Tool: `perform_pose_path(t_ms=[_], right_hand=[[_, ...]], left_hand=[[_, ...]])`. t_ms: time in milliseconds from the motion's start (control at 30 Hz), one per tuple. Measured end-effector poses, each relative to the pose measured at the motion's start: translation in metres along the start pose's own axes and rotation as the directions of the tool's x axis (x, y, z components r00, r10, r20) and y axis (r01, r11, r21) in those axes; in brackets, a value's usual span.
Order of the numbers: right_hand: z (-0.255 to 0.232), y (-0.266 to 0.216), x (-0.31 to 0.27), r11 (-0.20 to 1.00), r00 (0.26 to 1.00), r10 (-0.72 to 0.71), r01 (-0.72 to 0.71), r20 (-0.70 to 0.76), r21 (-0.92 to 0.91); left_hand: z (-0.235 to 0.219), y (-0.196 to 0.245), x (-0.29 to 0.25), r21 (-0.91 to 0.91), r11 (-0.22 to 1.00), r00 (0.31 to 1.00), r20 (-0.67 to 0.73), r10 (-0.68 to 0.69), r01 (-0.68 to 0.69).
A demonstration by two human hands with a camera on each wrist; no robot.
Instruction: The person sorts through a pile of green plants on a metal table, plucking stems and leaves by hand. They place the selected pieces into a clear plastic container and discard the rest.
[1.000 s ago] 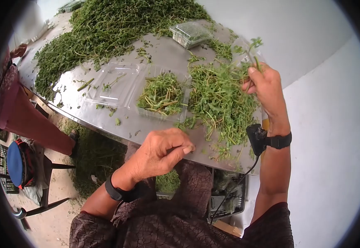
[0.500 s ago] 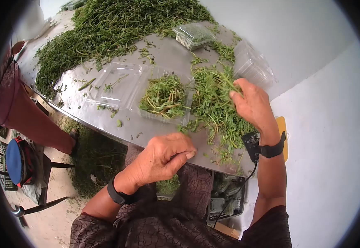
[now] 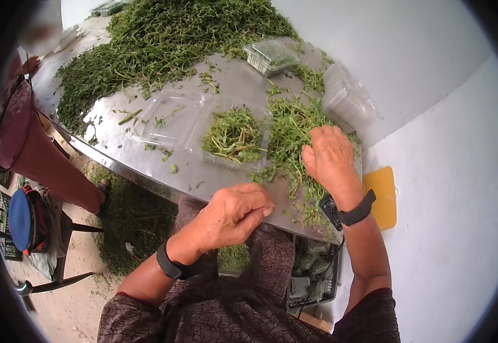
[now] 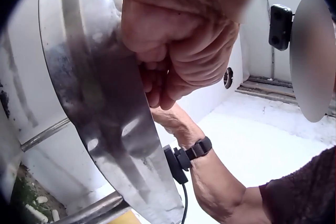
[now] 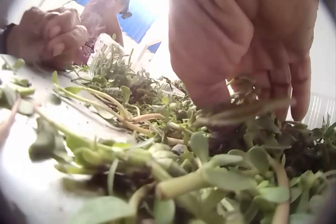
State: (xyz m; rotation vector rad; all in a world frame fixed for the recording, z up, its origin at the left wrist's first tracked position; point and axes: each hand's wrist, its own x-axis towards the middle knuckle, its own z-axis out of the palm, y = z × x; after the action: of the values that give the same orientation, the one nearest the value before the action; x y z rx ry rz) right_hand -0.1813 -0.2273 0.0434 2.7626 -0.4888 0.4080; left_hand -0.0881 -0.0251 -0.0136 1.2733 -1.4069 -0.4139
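Note:
Fingers pointing down, the right hand (image 3: 332,159) reaches into a loose pile of green stems (image 3: 290,128); in the right wrist view, the fingertips of the hand (image 5: 247,40) touch leaves (image 5: 262,158). The left hand (image 3: 232,214) hovers at the table's near edge, its fingers curled and thumb against them. No item shows in the left hand (image 4: 178,40) in the left wrist view. An open clear box (image 3: 267,137) holds cut greens (image 3: 233,134), its lid (image 3: 169,123) lying flat to the left.
A large heap of greens (image 3: 169,43) covers the back of the metal table (image 3: 146,154). Behind the small pile are a closed clear box (image 3: 270,59) and stacked empty boxes (image 3: 349,97). Another person's leg (image 3: 60,163) is at left; a yellow board (image 3: 381,197) hangs right.
The right hand has come down and left from beside the stacked boxes to the pile; the sprig it held up is no longer visible in it. The left hand stays curled, nearly still.

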Motion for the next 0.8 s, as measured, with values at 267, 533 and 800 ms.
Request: perform_pose_path(t_ms=[267,533,800], right_hand=[[-0.012,0.019,0.002,0.858,0.926,0.376,-0.334,-0.033,0.389],[-0.038,0.007,-0.003,0.12,0.835,0.461,-0.393,0.3,0.912],[-0.032,0.002,-0.016,-0.271,0.822,0.375,-0.346,0.429,0.898]], left_hand=[[0.001,-0.001,-0.001,0.002,1.0,1.0,-0.002,-0.004,0.004],[-0.002,-0.001,0.0,0.017,0.999,0.999,0.009,-0.035,0.035],[0.006,0.018,0.004,-0.386,0.885,0.96,0.007,-0.279,0.26]])
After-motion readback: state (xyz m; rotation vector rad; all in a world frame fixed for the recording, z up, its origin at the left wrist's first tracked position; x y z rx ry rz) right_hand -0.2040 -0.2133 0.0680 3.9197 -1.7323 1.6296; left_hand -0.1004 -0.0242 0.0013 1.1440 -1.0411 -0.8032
